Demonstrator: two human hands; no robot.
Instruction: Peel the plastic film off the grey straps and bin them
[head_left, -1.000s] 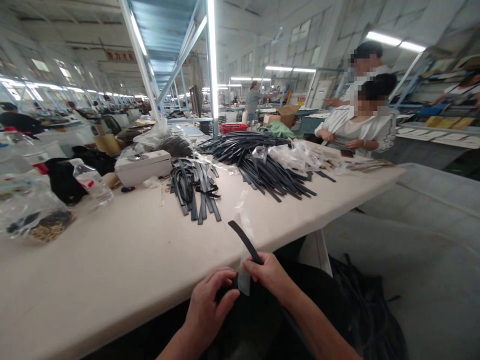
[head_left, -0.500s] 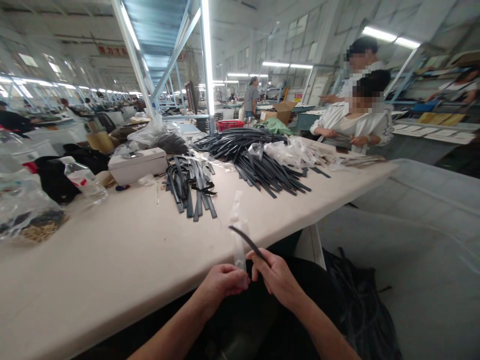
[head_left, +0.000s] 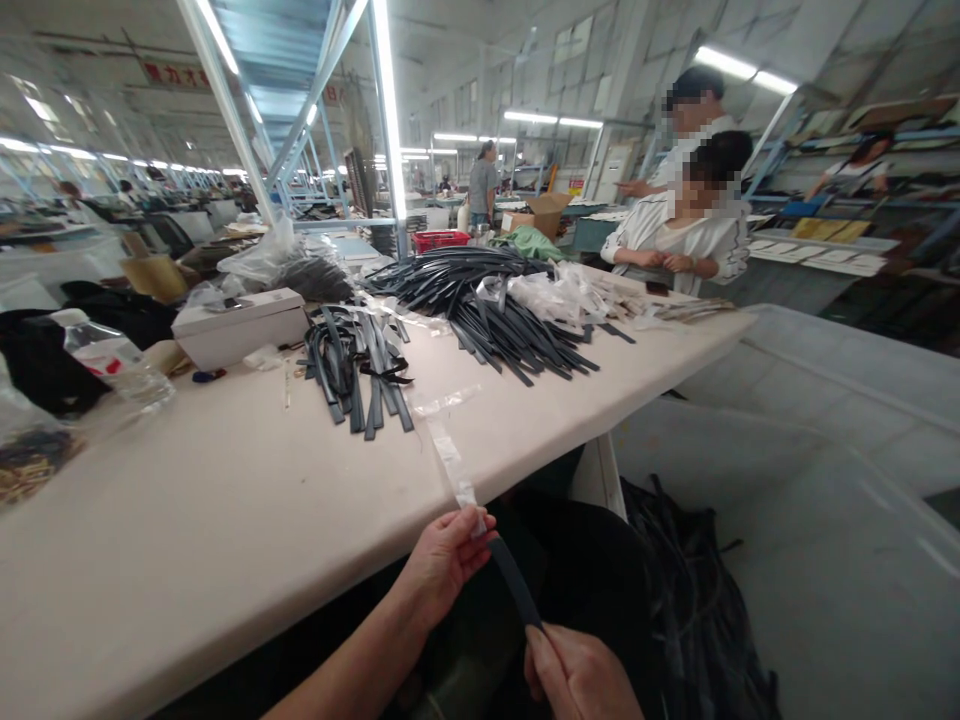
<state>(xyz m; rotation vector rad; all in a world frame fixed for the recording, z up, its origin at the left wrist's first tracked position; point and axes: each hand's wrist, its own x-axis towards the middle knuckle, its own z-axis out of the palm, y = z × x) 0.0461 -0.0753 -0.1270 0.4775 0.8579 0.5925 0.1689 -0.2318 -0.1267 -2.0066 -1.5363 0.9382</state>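
At the table's front edge my left hand [head_left: 450, 555] is closed, pinching the near end of a narrow clear plastic sleeve [head_left: 450, 450]. The sleeve's far part lies on the tabletop, bent to the right at its tip. A flat dark grey strap [head_left: 514, 580] runs from the left fingertips down to my right hand [head_left: 581, 670], which grips it by its lower part. Whether the strap's upper end sits inside the sleeve or only beside it is hidden by the left fingers. Beyond lie a small bundle of dark straps [head_left: 356, 370] and a larger heap of them [head_left: 480, 300].
Crumpled plastic sleeves [head_left: 555, 300] rest on the heap. A white box [head_left: 240, 325] and a plastic bottle [head_left: 112, 355] stand at left on the pale table [head_left: 225, 530]. On the right a large white bin [head_left: 787, 490] holds dark straps. A co-worker [head_left: 679, 240] is at the table's far end.
My right hand has moved down and toward me with the strap, which now slopes down from my left fingers. The sleeve has shifted and lies flatter on the table. The view has turned slightly right.
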